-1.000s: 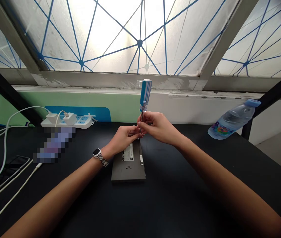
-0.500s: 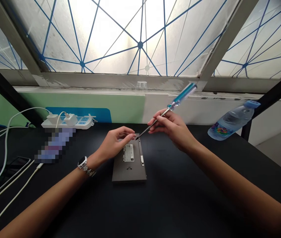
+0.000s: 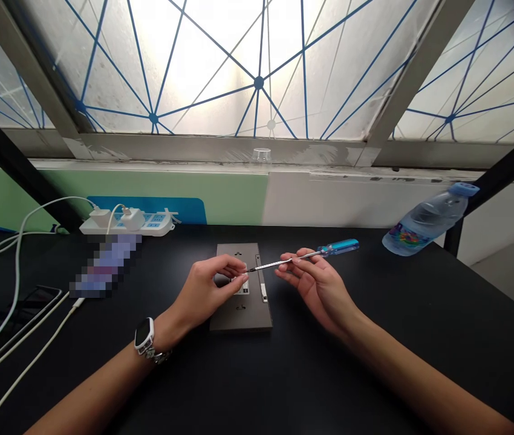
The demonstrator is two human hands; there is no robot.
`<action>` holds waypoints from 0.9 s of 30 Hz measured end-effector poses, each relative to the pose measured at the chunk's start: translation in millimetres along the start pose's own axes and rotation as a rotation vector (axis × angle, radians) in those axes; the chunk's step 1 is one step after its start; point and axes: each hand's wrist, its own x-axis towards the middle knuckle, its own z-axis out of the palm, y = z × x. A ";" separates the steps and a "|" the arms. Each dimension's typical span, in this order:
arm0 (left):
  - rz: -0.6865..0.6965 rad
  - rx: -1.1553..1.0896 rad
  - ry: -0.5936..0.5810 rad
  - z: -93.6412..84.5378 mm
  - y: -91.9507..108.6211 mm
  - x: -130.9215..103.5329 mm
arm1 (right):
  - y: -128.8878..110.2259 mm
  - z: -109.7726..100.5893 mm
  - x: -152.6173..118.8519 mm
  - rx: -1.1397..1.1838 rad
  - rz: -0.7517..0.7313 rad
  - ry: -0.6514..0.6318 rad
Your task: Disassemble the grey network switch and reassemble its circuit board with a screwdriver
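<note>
A screwdriver (image 3: 342, 246) with a clear blue handle lies nearly level in the fingers of my right hand (image 3: 320, 284), which pinch its metal shaft. Its dark tip points left and meets the fingertips of my left hand (image 3: 214, 290). Those fingers are closed at the tip; whether something small is between them is too small to tell. Below both hands, a flat grey-brown device (image 3: 248, 320) rests on the black table (image 3: 284, 386). My left hand covers part of its white label, and a small white strip shows at its right edge.
At the back left, a white power strip (image 3: 155, 225) holds plugs and cables, with a blurred-out item (image 3: 109, 266) in front. Black metal bars and cables lie at the left. A tilted water bottle (image 3: 429, 220) leans at the right. A clear cup (image 3: 262, 155) sits on the sill.
The screwdriver has swung from steeply slanted to nearly level. My right hand has lowered and turned palm up. My left hand has moved down slightly, and its fingertips now meet the screwdriver tip.
</note>
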 end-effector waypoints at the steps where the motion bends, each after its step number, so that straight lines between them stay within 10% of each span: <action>1: 0.005 -0.001 0.008 1.7 -0.1 -0.5 | 0.8 -0.3 -1.2 0.003 0.003 -0.001; 27: 0.275 0.171 0.024 1.5 1.7 -7.6 | 6.4 -1.4 -11.8 0.064 0.045 0.018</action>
